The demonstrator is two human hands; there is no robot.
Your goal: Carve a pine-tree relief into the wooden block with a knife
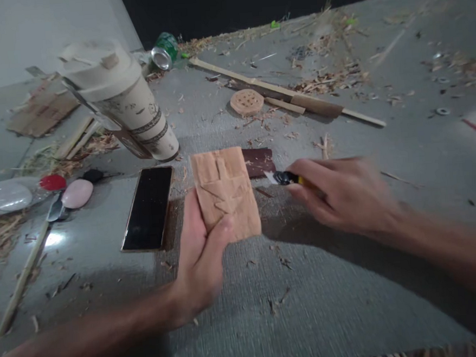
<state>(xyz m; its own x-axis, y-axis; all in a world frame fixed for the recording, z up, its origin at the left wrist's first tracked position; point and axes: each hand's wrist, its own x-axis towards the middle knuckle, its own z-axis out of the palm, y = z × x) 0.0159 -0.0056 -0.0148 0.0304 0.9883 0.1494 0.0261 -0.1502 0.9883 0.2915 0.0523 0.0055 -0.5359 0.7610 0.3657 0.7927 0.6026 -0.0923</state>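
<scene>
In the head view, my left hand (204, 246) grips a carved wooden block (233, 192) by its lower left side, the thumb lying on its face. Grooves and raised pointed shapes show on the block. My right hand (337, 193) is closed round a utility knife (284, 178) with a black front and a yellow part. Its blade points left toward the block, a short way apart from it. Behind the block, partly hidden by it, lies a dark brown strip (259, 162).
A phone (148, 209) lies left of my left hand, below a tall cup (130, 104). Spoons (77, 193) are further left. Beyond the block are an octagonal wooden piece (247, 101), long wooden sticks (247, 81) and a green can (164, 51). Shavings litter the grey table (332, 308).
</scene>
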